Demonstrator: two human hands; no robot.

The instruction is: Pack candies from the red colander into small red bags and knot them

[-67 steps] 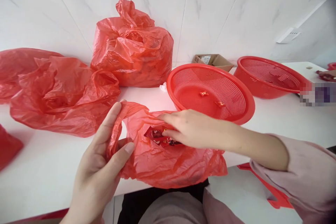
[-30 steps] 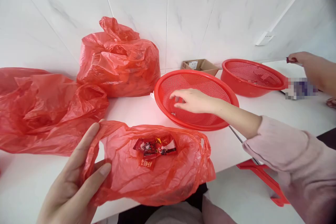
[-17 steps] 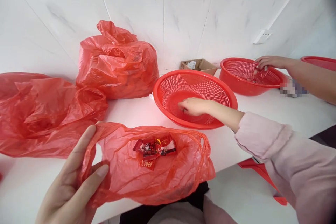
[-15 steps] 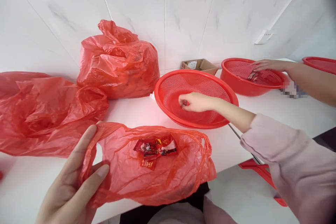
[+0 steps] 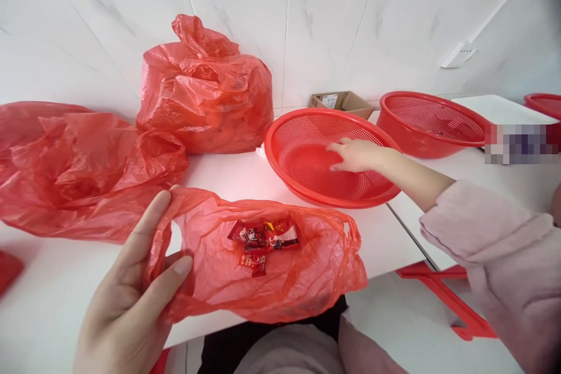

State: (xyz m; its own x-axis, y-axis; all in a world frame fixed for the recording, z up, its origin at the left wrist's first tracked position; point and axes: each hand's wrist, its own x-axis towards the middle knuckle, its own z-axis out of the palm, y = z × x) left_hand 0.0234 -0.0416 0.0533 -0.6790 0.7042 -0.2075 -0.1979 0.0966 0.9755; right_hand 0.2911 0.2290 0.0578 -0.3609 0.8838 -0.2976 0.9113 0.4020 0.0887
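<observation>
My left hand [image 5: 135, 286] grips one side of a thin red plastic bag [image 5: 210, 269], fingers and thumb on its handle, so that the mouth gapes towards me. Inside the bag lie several small wrapped candies [image 5: 267, 236] in red, black and gold wrappers. Over the red perforated plastic basket [image 5: 302, 158] to the right, my right hand [image 5: 355, 155] reaches in from the right with its fingers apart. No item shows in that hand, and the basket's floor below it looks plain red.
A full red plastic bag [image 5: 210, 99] stands against the tiled wall, with a slumped red bag [image 5: 87, 175] to its left. Behind the basket is a small cardboard box [image 5: 344, 102]. A second red basket [image 5: 416, 140] and a white power socket [image 5: 459, 55] are further right.
My right hand has gone from curled to spread fingers in the basket. Another person's hand has left the second basket. The view has shifted slightly.
</observation>
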